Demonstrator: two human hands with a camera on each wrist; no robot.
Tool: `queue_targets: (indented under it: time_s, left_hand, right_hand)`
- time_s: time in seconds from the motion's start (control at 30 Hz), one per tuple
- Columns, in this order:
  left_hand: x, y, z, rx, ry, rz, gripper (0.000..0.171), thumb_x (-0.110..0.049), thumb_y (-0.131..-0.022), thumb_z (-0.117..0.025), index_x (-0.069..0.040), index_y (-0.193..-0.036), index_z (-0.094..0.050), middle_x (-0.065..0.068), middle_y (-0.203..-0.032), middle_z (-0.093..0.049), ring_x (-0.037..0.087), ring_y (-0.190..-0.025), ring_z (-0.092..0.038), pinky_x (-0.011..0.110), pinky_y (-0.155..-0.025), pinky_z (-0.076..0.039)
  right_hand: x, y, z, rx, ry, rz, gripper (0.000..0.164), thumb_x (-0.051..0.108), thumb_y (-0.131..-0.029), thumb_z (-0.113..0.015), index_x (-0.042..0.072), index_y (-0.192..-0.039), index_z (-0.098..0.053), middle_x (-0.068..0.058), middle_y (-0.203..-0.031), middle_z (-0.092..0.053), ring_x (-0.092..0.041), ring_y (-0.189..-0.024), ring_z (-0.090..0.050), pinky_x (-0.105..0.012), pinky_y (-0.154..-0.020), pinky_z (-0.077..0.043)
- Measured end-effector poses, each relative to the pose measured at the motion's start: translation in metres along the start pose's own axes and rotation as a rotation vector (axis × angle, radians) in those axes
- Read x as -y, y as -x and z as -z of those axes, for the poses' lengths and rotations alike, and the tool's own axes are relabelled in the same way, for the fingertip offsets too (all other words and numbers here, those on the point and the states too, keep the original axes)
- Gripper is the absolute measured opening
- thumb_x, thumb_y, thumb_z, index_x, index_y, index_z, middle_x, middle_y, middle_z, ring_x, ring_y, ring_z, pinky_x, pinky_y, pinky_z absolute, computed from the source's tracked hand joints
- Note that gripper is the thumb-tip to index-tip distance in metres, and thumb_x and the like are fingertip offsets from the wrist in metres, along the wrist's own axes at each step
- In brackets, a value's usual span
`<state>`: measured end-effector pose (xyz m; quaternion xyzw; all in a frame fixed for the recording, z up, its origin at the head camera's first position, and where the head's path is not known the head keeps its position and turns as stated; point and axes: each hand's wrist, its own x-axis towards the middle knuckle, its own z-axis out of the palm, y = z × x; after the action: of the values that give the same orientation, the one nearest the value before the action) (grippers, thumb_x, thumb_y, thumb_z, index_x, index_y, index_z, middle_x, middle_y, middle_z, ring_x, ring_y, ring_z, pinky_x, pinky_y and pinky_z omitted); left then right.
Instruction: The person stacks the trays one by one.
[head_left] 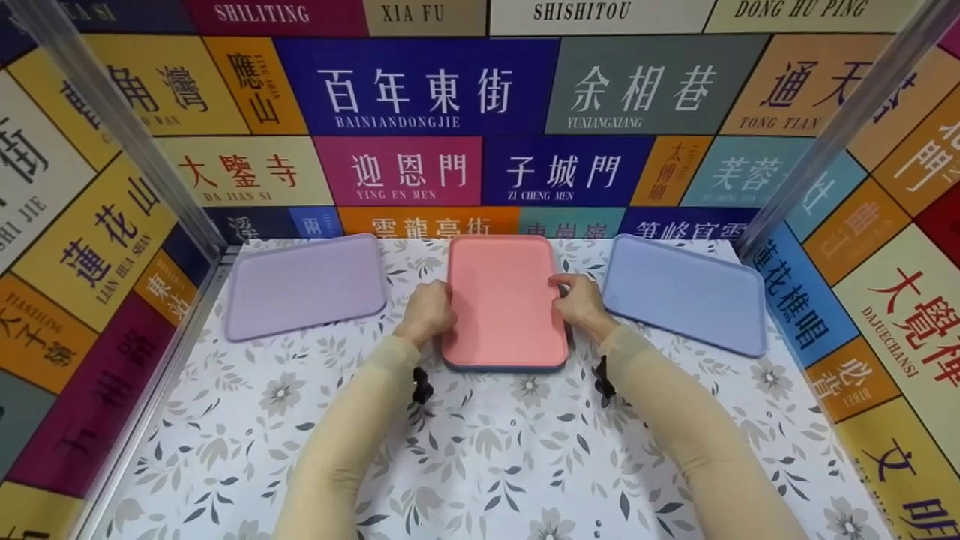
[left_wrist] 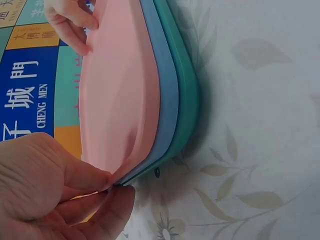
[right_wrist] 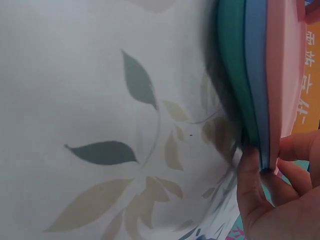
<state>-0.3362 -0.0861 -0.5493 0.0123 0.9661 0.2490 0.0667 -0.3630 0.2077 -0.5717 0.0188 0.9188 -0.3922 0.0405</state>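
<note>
A pink tray (head_left: 502, 300) tops a stack in the middle of the table. The wrist views show a blue tray (left_wrist: 169, 92) beneath it and a green tray (left_wrist: 189, 102) at the bottom. On the stack's left side, my left hand (head_left: 429, 309) pinches the rim, thumb at the pink edge and fingers curled below. My right hand (head_left: 583, 304) grips the opposite long side; in the right wrist view its thumb and fingers (right_wrist: 248, 180) close around the edges of the layers.
A lilac tray (head_left: 307, 289) lies to the left of the stack, turned at an angle. To the right lies a periwinkle tray (head_left: 686, 294), angled the other way. Sign-covered walls (head_left: 416, 86) stand behind and on both sides of the floral-covered table (head_left: 487, 480).
</note>
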Motion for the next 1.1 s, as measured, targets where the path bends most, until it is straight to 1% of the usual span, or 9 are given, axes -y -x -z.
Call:
queue_targets:
  time_s: [0.23, 0.47, 0.7, 0.73, 0.77, 0.97, 1.0, 1.03, 1.1]
  left_hand:
    - [0.006, -0.002, -0.001, 0.011, 0.058, -0.014, 0.039, 0.002, -0.089, -0.072, 0.000, -0.127, -0.078, 0.021, -0.121, -0.081, 0.034, -0.106, -0.073, 0.046, -0.100, -0.064]
    - [0.015, -0.001, 0.005, 0.027, 0.057, -0.064, 0.020, -0.001, -0.095, -0.067, -0.001, -0.111, -0.079, 0.019, -0.108, -0.079, 0.032, -0.095, -0.066, 0.047, -0.090, -0.060]
    - [0.028, 0.003, 0.017, -0.021, 0.031, -0.099, 0.035, -0.015, -0.098, -0.072, -0.001, -0.128, -0.081, 0.019, -0.118, -0.084, 0.039, -0.112, -0.077, 0.053, -0.103, -0.064]
    - [0.031, 0.002, 0.019, -0.023, 0.027, -0.097, 0.037, -0.016, -0.097, -0.072, -0.001, -0.130, -0.080, 0.019, -0.119, -0.084, 0.040, -0.114, -0.078, 0.053, -0.104, -0.063]
    - [0.043, -0.008, 0.012, -0.038, 0.038, -0.104, 0.039, -0.021, -0.096, -0.071, -0.003, -0.129, -0.081, 0.017, -0.116, -0.085, 0.038, -0.111, -0.078, 0.053, -0.102, -0.064]
    - [0.062, -0.006, 0.025, -0.025, 0.103, -0.084, 0.042, -0.025, -0.099, -0.068, -0.002, -0.133, -0.079, 0.018, -0.121, -0.084, 0.037, -0.113, -0.078, 0.051, -0.108, -0.062]
    - [0.057, 0.004, 0.036, -0.002, 0.108, -0.064, 0.042, -0.022, -0.101, -0.068, 0.000, -0.136, -0.077, 0.021, -0.126, -0.083, 0.039, -0.119, -0.078, 0.052, -0.112, -0.060]
    - [0.071, -0.005, 0.030, -0.009, 0.138, -0.081, 0.041, -0.027, -0.102, -0.069, -0.002, -0.133, -0.078, 0.018, -0.124, -0.084, 0.036, -0.118, -0.078, 0.049, -0.111, -0.061]
    - [0.081, -0.008, 0.034, 0.011, 0.170, -0.052, 0.041, -0.028, -0.103, -0.071, -0.003, -0.134, -0.078, 0.019, -0.126, -0.083, 0.037, -0.120, -0.077, 0.050, -0.112, -0.060]
  right_hand:
    - [-0.001, -0.009, -0.001, -0.003, 0.087, -0.016, 0.054, 0.004, -0.086, -0.064, 0.009, -0.137, -0.079, -0.019, -0.148, -0.074, -0.039, -0.147, -0.063, -0.047, -0.127, -0.052]
    - [0.019, 0.001, 0.003, -0.022, 0.146, -0.035, 0.042, 0.016, -0.097, -0.067, 0.006, -0.137, -0.078, -0.017, -0.143, -0.077, -0.038, -0.139, -0.068, -0.052, -0.123, -0.053]
    - [0.038, 0.000, 0.002, -0.062, 0.335, 0.047, 0.039, 0.027, -0.098, -0.070, 0.011, -0.132, -0.080, -0.013, -0.131, -0.082, -0.039, -0.125, -0.075, -0.055, -0.108, -0.060]
    - [0.042, 0.001, 0.001, -0.058, 0.348, 0.063, 0.039, 0.027, -0.097, -0.070, 0.011, -0.132, -0.080, -0.014, -0.131, -0.082, -0.040, -0.125, -0.076, -0.056, -0.107, -0.060]
    - [0.046, 0.001, 0.000, -0.054, 0.359, 0.078, 0.039, 0.028, -0.098, -0.070, 0.010, -0.131, -0.080, -0.014, -0.130, -0.082, -0.040, -0.124, -0.076, -0.056, -0.106, -0.061]
    - [0.067, 0.003, -0.014, -0.030, 0.366, 0.140, 0.036, 0.025, -0.099, -0.073, 0.009, -0.130, -0.080, -0.015, -0.129, -0.082, -0.040, -0.121, -0.076, -0.055, -0.105, -0.062]
    - [0.070, 0.003, -0.017, -0.024, 0.360, 0.145, 0.036, 0.024, -0.099, -0.074, 0.009, -0.131, -0.080, -0.015, -0.129, -0.082, -0.039, -0.120, -0.077, -0.054, -0.106, -0.062]
    - [0.073, 0.004, -0.019, -0.016, 0.354, 0.152, 0.036, 0.024, -0.099, -0.073, 0.008, -0.131, -0.079, -0.015, -0.129, -0.082, -0.038, -0.120, -0.077, -0.053, -0.106, -0.062]
    - [0.079, 0.005, -0.023, -0.006, 0.334, 0.162, 0.036, 0.023, -0.099, -0.074, 0.007, -0.131, -0.079, -0.015, -0.129, -0.082, -0.037, -0.120, -0.077, -0.051, -0.106, -0.063]
